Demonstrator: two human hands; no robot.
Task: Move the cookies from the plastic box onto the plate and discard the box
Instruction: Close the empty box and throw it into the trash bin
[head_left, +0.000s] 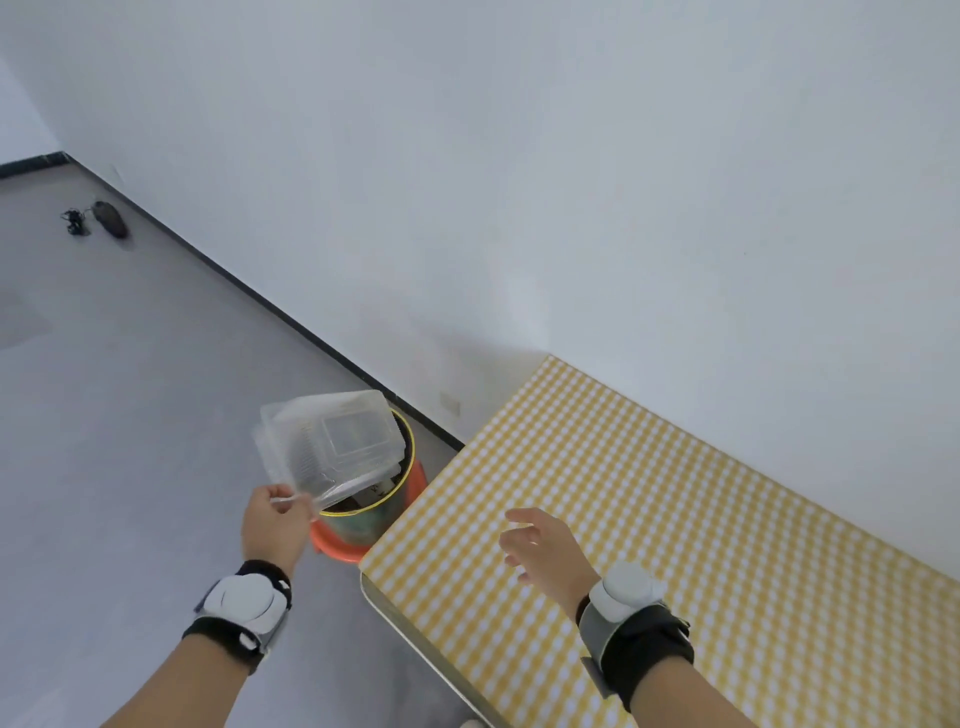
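Observation:
The clear plastic box (332, 447) is empty, with its lid folded shut, and hangs tilted over the mouth of the waste bin (374, 512). My left hand (275, 525) pinches the box by its near rim. The bin has a yellow rim, a dark inside and an orange-red base, and it stands on the floor by the table's left corner. My right hand (545, 551) hovers open over the table's left end with fingers spread and nothing in it. No plate and no cookies are in view.
The table (675, 545) has a yellow-and-white checked cloth and runs along the white wall to the right. Grey floor spreads to the left. A dark object with a cable (101, 221) lies on the floor far back by the wall.

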